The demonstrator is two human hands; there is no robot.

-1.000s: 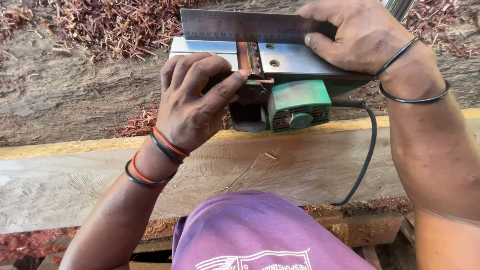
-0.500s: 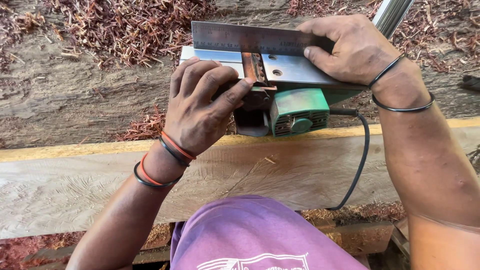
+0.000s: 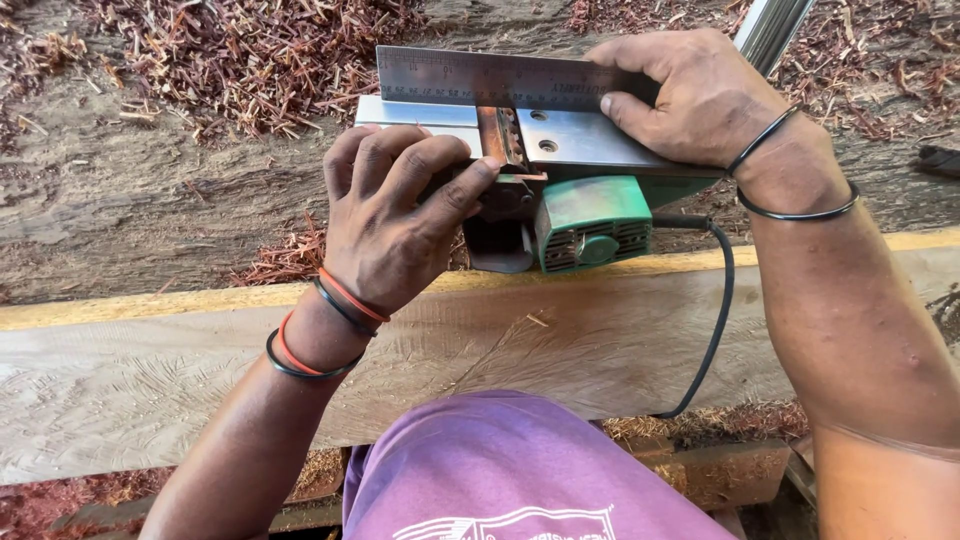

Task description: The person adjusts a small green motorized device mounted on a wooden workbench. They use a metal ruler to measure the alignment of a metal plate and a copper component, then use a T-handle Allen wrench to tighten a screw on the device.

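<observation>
Head view shows the left hand [image 3: 395,215] gripping the upturned green electric planer [image 3: 560,190] (its metal sole facing up) on the wide plank [image 3: 560,330], while the right hand [image 3: 700,95] pinches a steel ruler [image 3: 490,78] edgewise across that sole.

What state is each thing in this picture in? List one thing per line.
Electric planer: upturned, sole facing up.
Steel ruler: on edge across the sole.
Left hand: gripping the planer body.
Right hand: pressing the ruler down.
Plank: lying flat.
Cord: hanging slack.
</observation>
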